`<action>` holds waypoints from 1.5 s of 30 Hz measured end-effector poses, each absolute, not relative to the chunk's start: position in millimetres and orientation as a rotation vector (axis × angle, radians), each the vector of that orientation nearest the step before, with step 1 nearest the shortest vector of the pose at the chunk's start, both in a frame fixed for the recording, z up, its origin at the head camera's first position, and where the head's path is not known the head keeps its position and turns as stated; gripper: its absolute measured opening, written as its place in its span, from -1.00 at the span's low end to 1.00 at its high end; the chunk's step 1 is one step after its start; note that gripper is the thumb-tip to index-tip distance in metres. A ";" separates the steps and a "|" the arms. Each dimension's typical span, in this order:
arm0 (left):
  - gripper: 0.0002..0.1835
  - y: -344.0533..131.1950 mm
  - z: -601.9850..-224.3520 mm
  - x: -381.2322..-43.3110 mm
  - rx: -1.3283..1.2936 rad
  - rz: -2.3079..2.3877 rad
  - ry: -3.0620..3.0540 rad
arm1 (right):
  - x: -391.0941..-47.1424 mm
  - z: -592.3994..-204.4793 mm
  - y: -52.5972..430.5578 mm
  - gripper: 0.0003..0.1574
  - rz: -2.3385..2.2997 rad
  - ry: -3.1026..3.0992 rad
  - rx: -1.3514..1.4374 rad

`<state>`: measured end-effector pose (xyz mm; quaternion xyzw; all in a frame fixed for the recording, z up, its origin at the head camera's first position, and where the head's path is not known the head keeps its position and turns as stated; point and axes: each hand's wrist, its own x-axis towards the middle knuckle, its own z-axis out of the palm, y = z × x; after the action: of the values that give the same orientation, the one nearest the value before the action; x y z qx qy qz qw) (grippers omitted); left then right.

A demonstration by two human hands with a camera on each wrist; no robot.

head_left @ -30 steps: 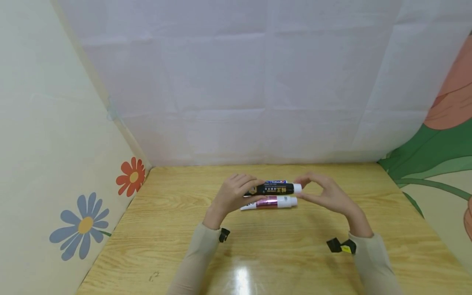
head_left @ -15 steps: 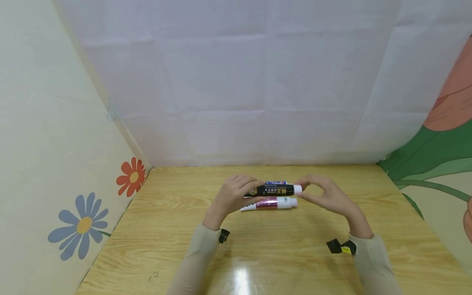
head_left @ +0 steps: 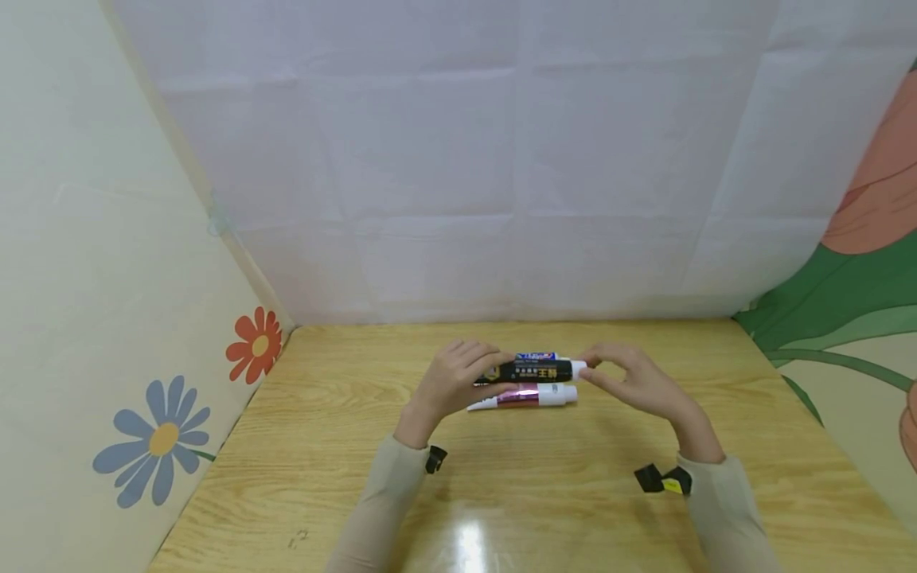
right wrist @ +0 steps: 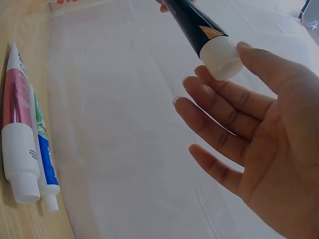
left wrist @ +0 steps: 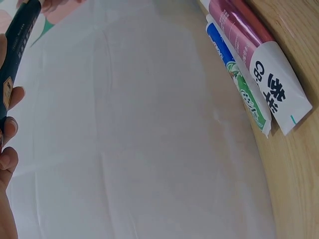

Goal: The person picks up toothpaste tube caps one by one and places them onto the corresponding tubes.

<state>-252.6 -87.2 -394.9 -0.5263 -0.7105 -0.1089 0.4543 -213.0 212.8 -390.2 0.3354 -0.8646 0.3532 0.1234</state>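
My left hand (head_left: 451, 383) grips a black toothpaste tube (head_left: 532, 371) with gold lettering, holding it level above the table. The tube's white cap (right wrist: 221, 58) points right, and the thumb and index finger of my right hand (head_left: 640, 382) pinch it. In the right wrist view, the other fingers are spread apart below the cap. Beneath the held tube lies a pink and white tube (head_left: 526, 395) on the table. Just behind it is a smaller blue and green tube (left wrist: 237, 74), mostly hidden by the black one in the head view. My left palm covers the black tube's tail end.
The wood-grain table (head_left: 544, 493) reaches back to a white sheet (head_left: 458, 199) hanging behind. Walls with painted flowers (head_left: 163, 439) stand at the left and right. A black strap (head_left: 650, 477) sticks out from the right wrist, another (head_left: 435, 459) from the left.
My right thumb and index finger have shifted slightly on the white cap, and the thumb now sits a little higher. The left hand and the tubes on the table stay in place.
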 end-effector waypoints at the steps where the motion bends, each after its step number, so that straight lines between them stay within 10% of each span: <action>1: -0.50 -87.1 -394.9 -252.7 -1.299 -0.267 -1.753 | -212.8 -390.0 212.8 -0.79 1.024 -2.528 0.977; 45: -0.49 -86.8 -398.5 -253.8 -1.289 -0.310 -1.789 | -215.6 -394.1 206.4 -0.72 1.034 -2.482 1.026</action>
<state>-253.8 -86.8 -398.5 -0.5193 -0.7207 -0.1251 0.4419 -215.6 206.4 -394.1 0.3533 -0.8550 0.3561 0.1314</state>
